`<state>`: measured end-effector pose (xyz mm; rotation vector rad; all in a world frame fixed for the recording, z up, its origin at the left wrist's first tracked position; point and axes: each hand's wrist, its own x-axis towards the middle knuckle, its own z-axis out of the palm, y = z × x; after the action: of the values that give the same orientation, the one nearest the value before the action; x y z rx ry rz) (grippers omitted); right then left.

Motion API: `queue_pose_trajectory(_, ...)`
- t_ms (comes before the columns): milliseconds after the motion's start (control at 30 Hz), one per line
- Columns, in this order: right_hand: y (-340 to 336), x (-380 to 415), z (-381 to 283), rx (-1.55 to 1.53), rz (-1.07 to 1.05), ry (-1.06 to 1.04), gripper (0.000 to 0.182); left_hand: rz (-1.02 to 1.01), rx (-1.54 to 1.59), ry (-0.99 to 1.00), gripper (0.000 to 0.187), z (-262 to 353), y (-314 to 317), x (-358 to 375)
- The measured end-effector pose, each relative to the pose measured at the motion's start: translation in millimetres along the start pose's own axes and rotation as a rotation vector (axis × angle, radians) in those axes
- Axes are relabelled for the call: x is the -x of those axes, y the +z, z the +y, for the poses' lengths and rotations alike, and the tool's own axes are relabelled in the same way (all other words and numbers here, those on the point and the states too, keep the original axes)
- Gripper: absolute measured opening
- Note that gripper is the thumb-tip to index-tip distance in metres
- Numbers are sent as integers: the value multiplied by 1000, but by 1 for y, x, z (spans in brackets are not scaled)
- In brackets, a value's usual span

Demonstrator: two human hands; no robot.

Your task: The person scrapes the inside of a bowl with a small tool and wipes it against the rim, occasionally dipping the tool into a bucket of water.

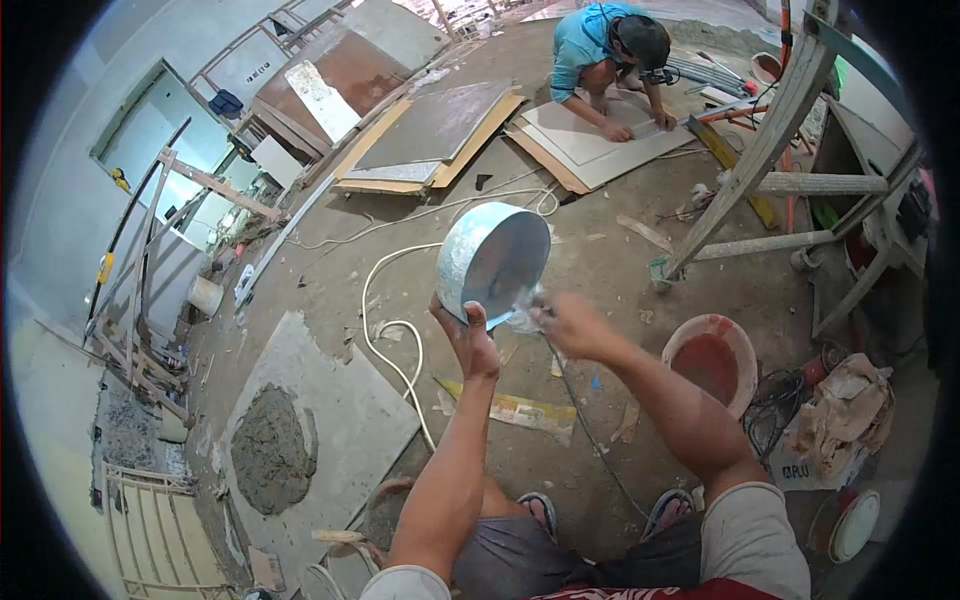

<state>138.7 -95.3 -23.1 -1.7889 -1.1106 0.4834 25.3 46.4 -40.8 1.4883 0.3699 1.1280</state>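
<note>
My left hand (468,340) grips a round, straight-sided pan (450,262) from below, its thumb up against the lower rim. The pan is pale blue and scuffed, tilted so that its hollow inside faces right. At its lower right edge my right hand (573,325) is closed on a crumpled, whitish wad (524,312), which overlaps the rim in this view. Whether the wad is cloth or plastic film I cannot tell. Beneath both hands, a yellow printed strip (520,410) lies on the dirty floor.
Left, wet mortar (273,450) sits on a grey board (360,400). A bucket of reddish water (712,365) stands right, below a wooden trestle (745,185). A pale hose (375,275) crosses the floor. Ahead, a person in blue (585,50) crouches over a large tile (610,150).
</note>
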Motion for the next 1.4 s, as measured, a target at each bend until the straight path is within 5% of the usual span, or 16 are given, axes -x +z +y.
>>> queue_pose_trajectory(33,7,0,-5,18,48,-151,30,-4,-31,-2,76,1,1,0)
queue_pose_trajectory(267,-19,-4,-8,55,-12,92,29,5,67,0,76,0,-2,-1)
queue_pose_trajectory(400,0,-2,1,-20,-28,-10,31,11,28,-2,72,-1,3,-1)
queue_pose_trajectory(600,-33,2,-10,-482,-141,331,46,68,250,-91,66,30,15,5)
queue_pose_trajectory(700,-29,1,2,-461,-99,285,50,19,302,-148,69,39,14,2)
queue_pose_trajectory(767,-19,-4,25,124,302,-196,45,-15,288,-185,72,36,6,-1)
queue_pose_trajectory(867,-35,7,-8,296,165,58,36,-17,299,-216,87,10,-6,-5)
queue_pose_trajectory(1033,-17,2,-10,302,65,159,30,-30,203,-206,89,1,0,1)
queue_pose_trajectory(1100,-8,4,-13,233,18,142,28,-62,244,-217,126,0,0,-1)
queue_pose_trajectory(1167,0,10,-20,200,11,-4,26,-9,294,-238,125,0,-2,0)
queue_pose_trajectory(1400,-24,2,-16,123,133,60,26,-13,284,-219,119,0,-3,3)
